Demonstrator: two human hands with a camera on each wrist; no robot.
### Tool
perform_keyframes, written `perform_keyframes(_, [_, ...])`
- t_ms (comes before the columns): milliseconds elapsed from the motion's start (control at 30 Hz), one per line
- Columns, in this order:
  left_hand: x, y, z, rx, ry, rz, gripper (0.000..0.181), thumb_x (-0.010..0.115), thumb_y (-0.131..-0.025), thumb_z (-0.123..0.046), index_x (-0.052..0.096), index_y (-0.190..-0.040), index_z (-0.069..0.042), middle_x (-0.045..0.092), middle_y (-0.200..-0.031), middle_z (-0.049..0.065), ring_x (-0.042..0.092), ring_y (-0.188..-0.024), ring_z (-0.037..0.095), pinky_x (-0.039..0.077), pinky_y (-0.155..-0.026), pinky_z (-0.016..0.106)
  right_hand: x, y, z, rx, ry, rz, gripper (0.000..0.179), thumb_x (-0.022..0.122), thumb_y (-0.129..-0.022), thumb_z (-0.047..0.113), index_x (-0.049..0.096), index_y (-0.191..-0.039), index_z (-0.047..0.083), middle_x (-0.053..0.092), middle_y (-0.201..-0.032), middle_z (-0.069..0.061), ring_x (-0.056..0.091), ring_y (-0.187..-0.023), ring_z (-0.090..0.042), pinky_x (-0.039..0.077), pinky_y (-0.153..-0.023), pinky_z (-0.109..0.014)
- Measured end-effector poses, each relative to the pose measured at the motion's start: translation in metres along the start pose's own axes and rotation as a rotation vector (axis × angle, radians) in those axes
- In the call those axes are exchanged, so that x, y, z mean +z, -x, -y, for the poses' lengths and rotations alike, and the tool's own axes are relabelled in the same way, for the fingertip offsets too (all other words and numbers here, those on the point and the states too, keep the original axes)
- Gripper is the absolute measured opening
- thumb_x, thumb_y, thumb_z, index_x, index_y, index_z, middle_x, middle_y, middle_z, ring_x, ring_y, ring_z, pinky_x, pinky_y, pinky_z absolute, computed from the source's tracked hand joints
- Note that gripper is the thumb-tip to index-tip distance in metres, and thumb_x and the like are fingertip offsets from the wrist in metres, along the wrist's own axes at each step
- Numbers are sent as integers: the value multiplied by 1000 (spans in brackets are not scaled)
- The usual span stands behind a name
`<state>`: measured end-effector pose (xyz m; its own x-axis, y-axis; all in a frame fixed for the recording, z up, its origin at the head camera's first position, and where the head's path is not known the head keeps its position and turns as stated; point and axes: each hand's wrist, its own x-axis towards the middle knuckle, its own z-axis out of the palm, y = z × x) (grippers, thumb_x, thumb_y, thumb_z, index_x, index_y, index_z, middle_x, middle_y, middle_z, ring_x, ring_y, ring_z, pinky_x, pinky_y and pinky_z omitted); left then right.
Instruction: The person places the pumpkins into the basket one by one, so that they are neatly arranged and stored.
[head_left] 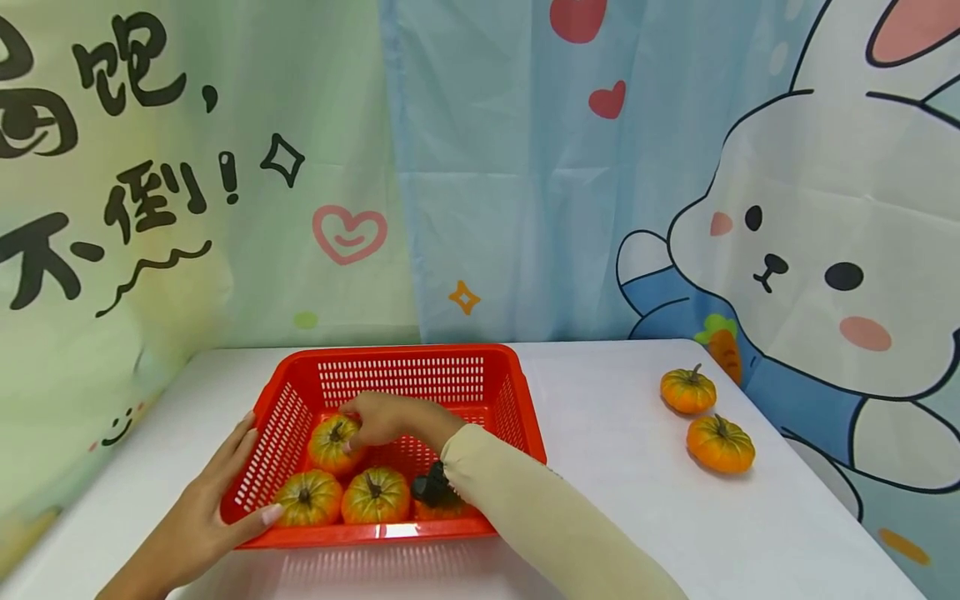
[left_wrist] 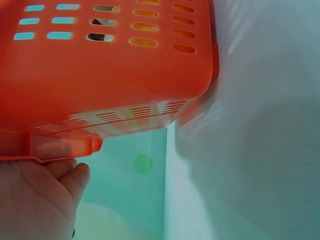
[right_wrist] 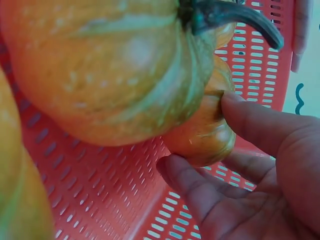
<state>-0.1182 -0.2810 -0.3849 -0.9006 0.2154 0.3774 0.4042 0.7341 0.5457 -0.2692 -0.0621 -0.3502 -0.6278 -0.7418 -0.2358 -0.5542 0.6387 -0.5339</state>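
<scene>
A red plastic basket (head_left: 390, 536) with slotted walls stands on the table, holding several small orange pumpkins. My left hand (head_left: 191, 512) grips its near-left corner, thumb over the front rim and fingers along the left side; the left wrist view shows fingers under the rim. Inside the basket, my right hand (head_left: 386, 419) holds a pumpkin (head_left: 330, 446) at the left, thumb and fingers about it in the right wrist view. Along the front wall sit a left pumpkin (head_left: 310, 500), a middle pumpkin (head_left: 377, 497) and a right pumpkin (head_left: 442, 510), the last partly hidden by the right wrist.
Two more pumpkins, a farther one (head_left: 687, 390) and a nearer one (head_left: 721, 444), lie on the right of the white table (head_left: 600, 400). Behind the table hangs a printed curtain (head_left: 480, 167) with a cartoon rabbit.
</scene>
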Motion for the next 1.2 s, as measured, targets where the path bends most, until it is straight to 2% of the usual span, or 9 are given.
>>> perform_keyframes(167, [0, -1, -1, -1, 8, 2, 93, 75, -82, -23, 19, -155, -6, 10, -162, 3, 12, -136, -5, 19, -90, 3, -1, -1, -1, 29, 66, -3, 57, 70, -91, 23, 51, -141, 7, 59, -128, -2, 54, -115, -11, 42, -93, -23])
perform_keyframes(333, [0, -1, 0, 9, 9, 1, 94, 76, -82, -23, 19, -155, -5, 11, -162, 3, 11, -135, -8, 18, -90, 2, -2, -2, -4, 4, -2, 2, 62, 68, -92, 21, 43, -146, 4, 53, -140, -4, 49, -123, -10, 40, -96, -21])
perform_keyframes(567, [0, 1, 3, -19, -13, 11, 94, 75, -83, -26, 19, -155, -4, 10, -162, 4, 19, -141, 28, 15, -90, 3, -16, 4, -10, -55, -70, 13, 57, 63, -96, 20, 43, -146, 2, 45, -147, -8, 43, -132, -15, 37, -101, -24])
perform_keyframes(733, [0, 1, 3, -25, -18, 18, 93, 75, -83, -26, 19, -155, -5, 10, -162, 4, 22, -139, 35, 17, -90, 5, -31, 16, -20, -76, -92, -2, 48, 61, -97, 22, 51, -141, 5, 52, -141, -7, 50, -125, -15, 42, -97, -26])
perform_keyframes(833, [-2, 0, 2, -35, -35, 31, 93, 74, -83, -27, 19, -155, -6, 10, -162, 5, 25, -137, 35, 28, -96, 17, -39, 26, -27, -89, -84, 7, 40, 60, -98, 24, 60, -134, 7, 59, -133, -2, 57, -113, -9, 45, -91, -24])
perform_keyframes(900, [-4, -1, 2, -37, -35, 39, 93, 74, -83, -27, 19, -155, -6, 10, -162, 4, 24, -138, 33, 30, -95, 19, -43, 33, -32, -94, -108, 18, 37, 58, -99, 24, 63, -131, 8, 68, -107, 1, 60, -86, -6, 46, -79, -22])
perform_keyframes(967, [-5, -2, 2, -32, -41, 39, 93, 74, -83, -27, 19, -155, -7, 10, -162, 3, 23, -139, 26, 31, -95, 20, -48, 40, -36, -108, -120, 17, 34, 57, -99, 24, 64, -129, 8, 65, -83, 2, 47, -61, -4, 42, -67, -20])
perform_keyframes(1067, [-4, -3, 2, -12, -13, 32, 94, 75, -83, -25, 18, -156, -8, 9, -162, 2, 16, -140, 9, 22, -91, 7, -58, 51, -42, -130, -118, 15, 33, 57, -100, 24, 65, -127, 8, 59, -71, -3, 24, -49, -11, 36, -60, -24])
perform_keyframes(1200, [-3, -4, 1, -7, -6, 32, 94, 75, -83, -24, 18, -156, -9, 9, -162, 1, 13, -138, -1, 23, -90, 7, -73, 70, -46, -152, -70, -4, 34, 56, -100, 26, 64, -129, 9, 67, -117, -2, 48, -62, -5, 43, -74, -24])
